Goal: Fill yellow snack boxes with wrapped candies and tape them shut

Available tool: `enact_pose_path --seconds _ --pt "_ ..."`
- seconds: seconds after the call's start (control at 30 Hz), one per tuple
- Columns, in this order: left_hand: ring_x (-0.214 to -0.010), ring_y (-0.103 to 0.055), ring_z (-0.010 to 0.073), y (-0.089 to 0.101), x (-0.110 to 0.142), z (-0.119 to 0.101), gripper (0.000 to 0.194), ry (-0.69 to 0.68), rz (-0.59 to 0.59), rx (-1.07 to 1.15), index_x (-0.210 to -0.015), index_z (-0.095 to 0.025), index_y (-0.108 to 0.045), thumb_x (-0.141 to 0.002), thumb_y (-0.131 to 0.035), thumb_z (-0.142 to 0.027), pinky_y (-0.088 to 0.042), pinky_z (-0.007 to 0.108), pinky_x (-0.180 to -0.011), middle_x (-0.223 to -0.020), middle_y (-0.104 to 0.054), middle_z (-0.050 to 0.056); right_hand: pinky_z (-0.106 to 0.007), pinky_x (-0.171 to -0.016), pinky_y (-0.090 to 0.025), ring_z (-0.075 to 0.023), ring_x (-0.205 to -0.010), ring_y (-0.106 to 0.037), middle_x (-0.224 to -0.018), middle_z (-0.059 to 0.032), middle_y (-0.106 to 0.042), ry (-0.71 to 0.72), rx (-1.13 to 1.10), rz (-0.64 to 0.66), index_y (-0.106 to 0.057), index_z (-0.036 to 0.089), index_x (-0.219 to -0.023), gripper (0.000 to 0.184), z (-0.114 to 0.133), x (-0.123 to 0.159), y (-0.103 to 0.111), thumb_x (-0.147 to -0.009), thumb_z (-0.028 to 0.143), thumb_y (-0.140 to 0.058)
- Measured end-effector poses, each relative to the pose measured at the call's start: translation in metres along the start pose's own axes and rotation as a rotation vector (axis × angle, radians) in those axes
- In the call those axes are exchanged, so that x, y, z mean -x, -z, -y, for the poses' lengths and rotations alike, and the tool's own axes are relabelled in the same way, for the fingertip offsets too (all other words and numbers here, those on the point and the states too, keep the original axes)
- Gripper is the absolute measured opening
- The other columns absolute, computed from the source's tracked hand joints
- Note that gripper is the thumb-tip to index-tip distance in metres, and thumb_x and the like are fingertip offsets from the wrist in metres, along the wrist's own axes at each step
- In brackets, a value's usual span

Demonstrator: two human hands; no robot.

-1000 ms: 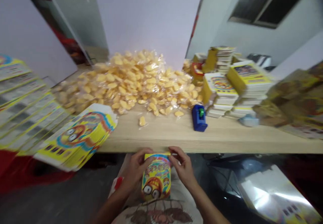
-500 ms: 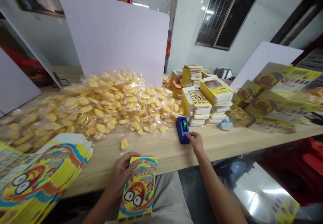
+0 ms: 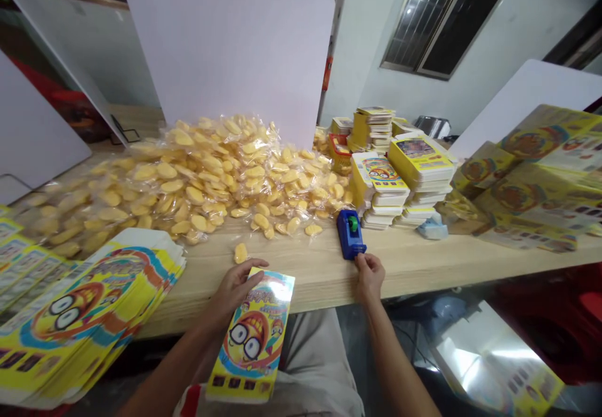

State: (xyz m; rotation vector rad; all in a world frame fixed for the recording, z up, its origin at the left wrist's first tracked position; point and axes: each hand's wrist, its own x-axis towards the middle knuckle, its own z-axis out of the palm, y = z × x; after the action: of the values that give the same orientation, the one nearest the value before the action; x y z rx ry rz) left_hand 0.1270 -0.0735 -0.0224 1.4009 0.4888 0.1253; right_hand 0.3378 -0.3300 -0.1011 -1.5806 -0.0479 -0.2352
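Observation:
My left hand (image 3: 239, 284) grips a yellow printed box (image 3: 254, 335) by its upper left side, above my lap. The box carries a cartoon face with glasses. At the front end of a blue tape dispenser (image 3: 349, 236), my right hand (image 3: 370, 274) has its thumb and fingers pinched together. Any tape between those fingers is too small to make out. A green roll (image 3: 352, 223) sits in the dispenser. One wrapped yellow piece (image 3: 241, 253) lies apart on the table, just beyond my left hand.
A wide heap of wrapped yellow pieces (image 3: 202, 185) covers the table's back left. Flattened yellow boxes (image 3: 103, 310) are piled at the left. Card stacks (image 3: 418, 172) and a red basket (image 3: 339, 152) stand behind the dispenser. Larger yellow boxes (image 3: 527, 191) are at the right.
The view has shifted, so the table's contents appear moved. My right hand stays at the dispenser, now at its front end. The box in my left hand appears higher and more tilted.

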Motion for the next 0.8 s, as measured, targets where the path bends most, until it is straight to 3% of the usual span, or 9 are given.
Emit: enact_pose_path --seconds 0.23,0.33,0.4,0.47,0.53,0.6,0.63,0.7,0.8 --pt "-0.059 -0.053 0.0117 -0.010 -0.002 -0.018 0.033 -0.023 0.124 -0.081 -0.096 -0.016 -0.061 -0.075 -0.066 -0.042 -0.039 0.020 -0.051 -0.073 -0.058 -0.001 -0.031 -0.057 -0.049 -0.0151 -0.056 -0.056 -0.056 0.0025 -0.053 -0.220 -0.075 0.036 -0.050 0.020 -0.061 0.041 -0.002 -0.003 0.003 -0.056 0.053 -0.072" --pt "-0.059 -0.050 0.0107 -0.012 -0.004 -0.022 0.028 -0.035 0.168 -0.148 -0.094 -0.016 -0.062 -0.078 -0.064 -0.039 -0.038 0.019 -0.051 -0.074 -0.056 -0.001 -0.032 -0.061 -0.051 -0.0143 -0.056 -0.054 -0.056 0.0033 -0.051 -0.288 -0.093 0.087 -0.051 0.019 -0.058 0.040 0.013 0.006 0.004 -0.051 0.049 -0.077" --pt "-0.060 -0.049 0.0105 -0.011 -0.005 -0.022 0.027 -0.056 0.210 -0.209 -0.092 -0.015 -0.063 -0.078 -0.063 -0.038 -0.037 0.020 -0.052 -0.073 -0.055 -0.001 -0.033 -0.065 -0.052 -0.0153 -0.062 -0.056 -0.062 0.0015 -0.054 -0.302 -0.106 0.282 -0.057 0.017 -0.062 0.035 0.036 0.016 0.001 -0.056 0.046 -0.077" --pt "-0.060 -0.049 0.0106 -0.012 -0.006 -0.021 0.026 -0.077 0.288 -0.258 -0.091 -0.014 -0.064 -0.079 -0.062 -0.037 -0.036 0.020 -0.052 -0.071 -0.055 -0.001 -0.033 -0.069 -0.052 -0.0165 -0.070 -0.057 -0.071 -0.0006 -0.058 -0.252 -0.070 0.694 -0.061 0.017 -0.067 0.027 0.065 0.027 -0.009 -0.067 0.042 -0.072" --pt "-0.060 -0.049 0.0111 -0.013 -0.007 -0.021 0.028 -0.080 0.374 -0.299 -0.092 -0.014 -0.065 -0.078 -0.062 -0.037 -0.035 0.020 -0.052 -0.070 -0.056 -0.001 -0.029 -0.068 -0.049 -0.0159 -0.073 -0.056 -0.074 -0.0012 -0.060 -0.108 0.053 1.167 -0.063 0.017 -0.071 0.021 0.094 0.036 -0.025 -0.077 0.037 -0.065" --pt "-0.063 -0.050 0.0121 -0.017 -0.007 -0.022 0.028 -0.077 0.432 -0.335 -0.092 -0.013 -0.066 -0.076 -0.064 -0.036 -0.036 0.020 -0.055 -0.071 -0.058 0.000 -0.025 -0.064 -0.044 -0.0141 -0.070 -0.054 -0.072 -0.0008 -0.060 0.072 0.210 1.477 -0.063 0.016 -0.071 0.019 0.117 0.044 -0.044 -0.080 0.033 -0.061" --pt "-0.066 -0.051 0.0127 -0.018 -0.006 -0.023 0.028 -0.081 0.440 -0.347 -0.092 -0.013 -0.066 -0.074 -0.065 -0.035 -0.037 0.021 -0.057 -0.072 -0.059 0.000 -0.023 -0.061 -0.042 -0.0129 -0.067 -0.052 -0.071 -0.0003 -0.060 0.157 0.286 1.569 -0.062 0.016 -0.070 0.019 0.124 0.048 -0.052 -0.081 0.031 -0.060" --pt "-0.071 -0.051 0.0134 -0.021 -0.003 -0.025 0.025 -0.103 0.431 -0.352 -0.090 -0.013 -0.067 -0.072 -0.066 -0.031 -0.038 0.022 -0.061 -0.074 -0.060 -0.001 -0.022 -0.056 -0.036 -0.0105 -0.060 -0.048 -0.065 0.0011 -0.057 0.304 0.443 1.634 -0.060 0.016 -0.064 0.019 0.133 0.055 -0.065 -0.080 0.027 -0.060" --pt "-0.072 -0.051 0.0133 -0.020 0.003 -0.026 0.022 -0.121 0.417 -0.322 -0.087 -0.013 -0.068 -0.072 -0.067 -0.029 -0.037 0.022 -0.064 -0.073 -0.061 0.000 -0.023 -0.050 -0.028 -0.0090 -0.052 -0.042 -0.056 0.0029 -0.051 0.424 0.647 1.541 -0.056 0.016 -0.058 0.023 0.136 0.064 -0.072 -0.075 0.028 -0.065"
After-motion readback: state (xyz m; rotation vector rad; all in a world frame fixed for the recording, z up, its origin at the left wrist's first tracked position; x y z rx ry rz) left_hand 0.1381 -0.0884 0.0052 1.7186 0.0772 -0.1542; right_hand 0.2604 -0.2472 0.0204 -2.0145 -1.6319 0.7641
